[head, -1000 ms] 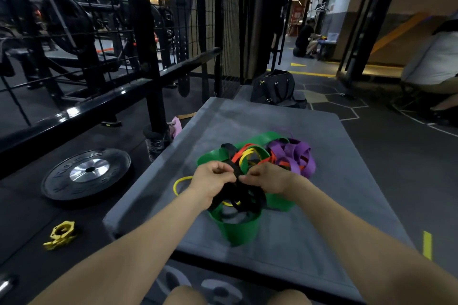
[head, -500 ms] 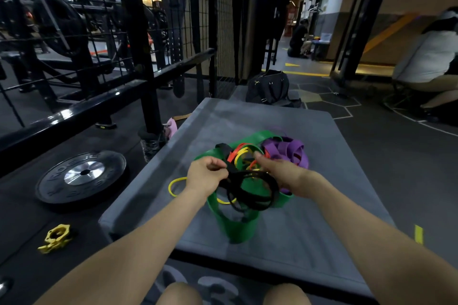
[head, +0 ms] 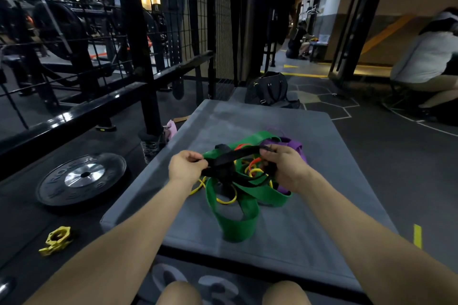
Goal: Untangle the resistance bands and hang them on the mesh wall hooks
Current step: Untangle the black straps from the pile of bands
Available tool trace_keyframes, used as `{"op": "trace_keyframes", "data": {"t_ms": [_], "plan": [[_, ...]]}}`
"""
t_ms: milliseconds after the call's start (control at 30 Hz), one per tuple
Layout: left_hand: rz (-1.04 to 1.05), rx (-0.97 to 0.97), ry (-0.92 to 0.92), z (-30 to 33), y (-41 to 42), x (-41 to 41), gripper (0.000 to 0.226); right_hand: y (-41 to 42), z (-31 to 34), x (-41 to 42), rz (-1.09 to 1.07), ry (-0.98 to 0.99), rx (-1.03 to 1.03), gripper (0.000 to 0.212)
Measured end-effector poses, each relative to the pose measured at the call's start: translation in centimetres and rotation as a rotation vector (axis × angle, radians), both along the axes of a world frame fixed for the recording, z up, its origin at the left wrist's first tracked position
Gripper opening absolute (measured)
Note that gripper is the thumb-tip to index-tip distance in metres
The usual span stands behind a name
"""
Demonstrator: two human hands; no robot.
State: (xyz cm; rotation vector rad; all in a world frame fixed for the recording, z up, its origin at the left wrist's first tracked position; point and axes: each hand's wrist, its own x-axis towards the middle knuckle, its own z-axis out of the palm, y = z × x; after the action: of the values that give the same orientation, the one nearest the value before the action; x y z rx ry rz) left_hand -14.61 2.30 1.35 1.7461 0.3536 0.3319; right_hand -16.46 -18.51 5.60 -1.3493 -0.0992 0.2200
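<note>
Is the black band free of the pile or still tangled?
Still tangled: black band, stretched between left hand and right hand, loops down through green band.

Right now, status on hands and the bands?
Left hand and right hand both gripping the black band, stretched between them. Green band, yellow, orange, purple still knotted around it. Nothing hung yet.

You can read "03" in large pale digits on the box front (head: 198,287) below the grey pad. Raised lettering on the weight plate (head: 81,178) is illegible.
</note>
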Motion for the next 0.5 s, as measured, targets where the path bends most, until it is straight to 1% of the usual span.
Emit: {"op": "trace_keyframes", "data": {"t_ms": [67, 133, 200, 233, 267, 300, 333, 367, 400, 433, 500], "plan": [[0.009, -0.044, 0.024, -0.3, 0.4, 0.1, 0.028, -0.1, 0.0, -0.4, 0.010, -0.005, 0.031, 0.023], [0.001, -0.069, 0.038, -0.4, 0.5, -0.2, 0.028, -0.1, 0.2, -0.4, 0.018, 0.002, -0.065, 0.021], [-0.040, -0.071, 0.029, -0.5, 0.0, -0.6, 0.028, -0.1, 0.1, 0.2, 0.054, 0.079, -0.230, 0.013], [-0.067, -0.077, 0.017, -0.5, -0.4, -1.0, 0.029, 0.0, 0.2, 0.4, 0.072, 0.130, -0.330, 0.018], [-0.091, -0.076, 0.010, -0.5, -0.8, -1.2, 0.030, 0.0, 0.2, 0.5, 0.082, 0.142, -0.459, 0.027], [-0.112, -0.066, 0.009, -0.6, -1.1, -1.5, 0.030, 0.1, 0.2, 0.5, 0.101, 0.089, -0.631, 0.032], [-0.127, -0.055, 0.011, -0.8, -1.2, -1.6, 0.030, 0.4, 0.1, 0.3, 0.125, -0.006, -0.786, 0.031], [-0.145, -0.056, 0.013, -1.0, -1.2, -1.7, 0.030, 0.7, 0.0, 0.2, 0.157, -0.108, -0.880, 0.028], [-0.160, -0.057, 0.019, -1.3, -1.2, -1.7, 0.028, 1.2, -0.1, 0.0, 0.179, -0.186, -0.905, 0.026], [-0.175, -0.043, 0.023, -1.4, -1.1, -1.7, 0.025, 1.6, -0.2, -0.1, 0.195, -0.214, -0.878, 0.024], [-0.196, 0.009, 0.030, -1.5, -1.0, -1.9, 0.022, 2.3, -0.4, -0.2, 0.226, -0.195, -0.702, 0.020]]}}
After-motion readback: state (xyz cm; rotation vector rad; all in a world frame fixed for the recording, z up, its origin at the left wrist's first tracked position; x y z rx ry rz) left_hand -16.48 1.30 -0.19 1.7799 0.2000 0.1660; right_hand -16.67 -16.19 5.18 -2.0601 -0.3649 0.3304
